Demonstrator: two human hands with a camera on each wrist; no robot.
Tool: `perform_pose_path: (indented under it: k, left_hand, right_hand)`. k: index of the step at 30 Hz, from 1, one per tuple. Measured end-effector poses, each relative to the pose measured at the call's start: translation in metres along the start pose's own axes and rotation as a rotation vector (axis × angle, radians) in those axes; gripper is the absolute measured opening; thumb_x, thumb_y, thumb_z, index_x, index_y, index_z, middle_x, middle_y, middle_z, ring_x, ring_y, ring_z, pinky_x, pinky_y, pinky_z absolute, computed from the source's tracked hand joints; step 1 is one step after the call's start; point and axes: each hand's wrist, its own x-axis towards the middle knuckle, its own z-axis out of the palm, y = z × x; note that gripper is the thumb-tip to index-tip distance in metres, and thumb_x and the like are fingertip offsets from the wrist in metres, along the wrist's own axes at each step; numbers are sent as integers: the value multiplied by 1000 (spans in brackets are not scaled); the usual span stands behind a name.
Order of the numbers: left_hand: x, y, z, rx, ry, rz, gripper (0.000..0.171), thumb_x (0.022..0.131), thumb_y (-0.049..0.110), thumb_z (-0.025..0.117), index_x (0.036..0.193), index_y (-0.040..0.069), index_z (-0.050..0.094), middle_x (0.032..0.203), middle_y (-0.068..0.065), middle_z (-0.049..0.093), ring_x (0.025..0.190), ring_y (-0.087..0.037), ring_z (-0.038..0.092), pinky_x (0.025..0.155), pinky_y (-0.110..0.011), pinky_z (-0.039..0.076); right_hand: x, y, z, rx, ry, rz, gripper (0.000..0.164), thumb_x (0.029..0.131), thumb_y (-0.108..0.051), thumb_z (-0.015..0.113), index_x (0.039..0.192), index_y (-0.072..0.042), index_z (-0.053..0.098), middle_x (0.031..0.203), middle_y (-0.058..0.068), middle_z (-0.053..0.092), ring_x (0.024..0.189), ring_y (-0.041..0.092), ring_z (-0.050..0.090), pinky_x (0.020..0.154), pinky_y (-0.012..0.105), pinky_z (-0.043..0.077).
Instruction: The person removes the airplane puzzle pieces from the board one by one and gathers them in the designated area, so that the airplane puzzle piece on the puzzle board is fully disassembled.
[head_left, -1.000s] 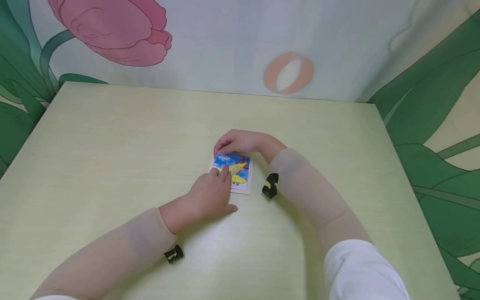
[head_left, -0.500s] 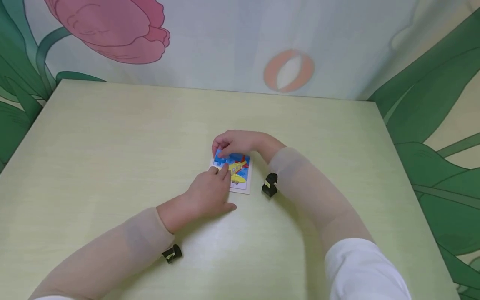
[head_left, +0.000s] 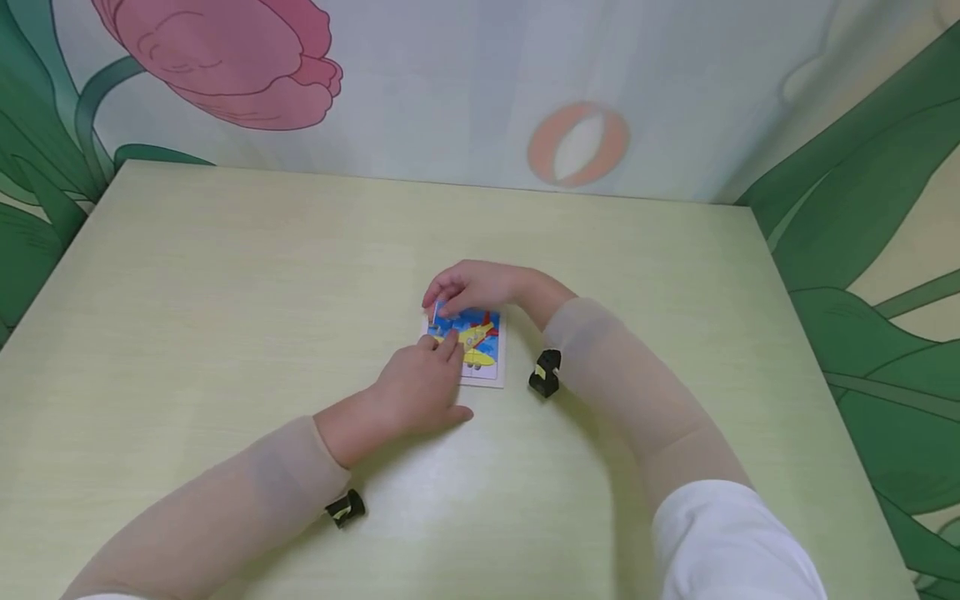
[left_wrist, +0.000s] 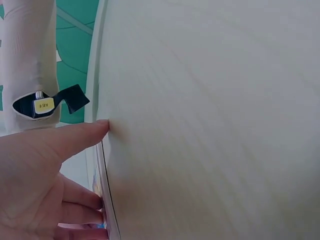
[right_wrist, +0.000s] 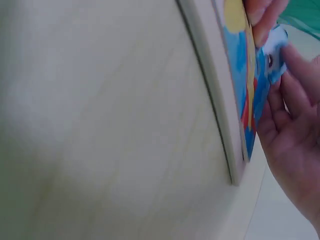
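A small jigsaw puzzle (head_left: 486,337), showing a yellow plane on blue sky in a pale frame, lies mid-table. My left hand (head_left: 420,385) lies across its left side, fingertips pressing on the picture and thumb stretched out to the table. At the far left corner, my right hand (head_left: 480,283) pinches a blue-and-white puzzle piece (right_wrist: 275,46) between thumb and fingers. In the right wrist view this piece stands tilted up from the picture. The left hand covers the puzzle's near left part.
The pale wooden table (head_left: 247,267) extends around both hands. Behind it hangs a light backdrop with a pink flower (head_left: 232,58) and a ball print (head_left: 577,143). Black wrist devices hang below the left sleeve (head_left: 347,508) and the right sleeve (head_left: 545,372).
My right hand has raised the puzzle piece at the far left corner, which lay flatter a second ago, and its fingers have shifted slightly left. The left hand has stayed nearly still.
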Motion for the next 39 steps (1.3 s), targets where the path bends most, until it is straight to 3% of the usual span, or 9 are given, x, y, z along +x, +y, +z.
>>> perform_pose_path:
  k: [4, 8, 16, 22, 29, 36, 39]
  left_hand:
    - [0, -1, 1, 16, -2, 12, 88, 83, 61, 55, 137, -7, 39, 143, -24, 34, 122, -36, 42, 91, -38, 45]
    - [0, -2, 2, 16, 18, 22, 87, 83, 60, 55, 136, -8, 40, 143, -23, 35, 122, -36, 43, 91, -39, 46]
    - [2, -2, 6, 31, 76, 40, 87, 81, 62, 57, 133, -7, 45, 144, -22, 35, 118, -38, 44, 86, -40, 48]
    - [2, -5, 6, 26, 76, 34, 87, 80, 63, 57, 133, -5, 46, 144, -21, 36, 116, -36, 43, 85, -41, 47]
    - [2, -6, 5, -8, 44, 8, 88, 79, 64, 57, 135, -3, 43, 146, -19, 33, 122, -38, 39, 90, -44, 45]
    - [1, -6, 6, -20, 49, 14, 87, 80, 63, 57, 136, -2, 43, 146, -18, 33, 122, -37, 38, 88, -43, 46]
    - [1, -6, 6, -18, 45, 15, 87, 80, 63, 57, 136, -2, 43, 147, -18, 32, 122, -37, 38, 87, -43, 46]
  right_hand:
    - [2, -2, 5, -46, 82, 4, 18, 93, -14, 57, 109, -8, 64, 99, 1, 67, 92, 15, 58, 87, 25, 43]
    - [4, -4, 7, -46, 107, 26, 16, 92, -13, 58, 105, -8, 66, 96, 1, 67, 89, 16, 59, 85, 24, 45]
    - [7, -4, 4, -58, 76, 41, 17, 92, -12, 59, 106, -5, 65, 98, 3, 67, 90, 16, 60, 87, 24, 44]
    - [10, -2, 1, -87, 59, 51, 15, 92, -17, 59, 105, -10, 64, 98, 1, 66, 90, 16, 59, 87, 26, 43]
    - [9, 6, -1, 50, 34, 83, 18, 93, -18, 57, 109, -10, 62, 103, 2, 66, 95, 18, 58, 89, 27, 43]
    - [0, 4, -1, -110, 52, 54, 26, 94, -19, 56, 118, -13, 64, 107, -3, 65, 93, 15, 58, 87, 27, 44]
    - [-3, 4, -2, -116, 54, 62, 25, 93, -18, 57, 117, -12, 64, 106, -1, 65, 93, 16, 58, 88, 27, 44]
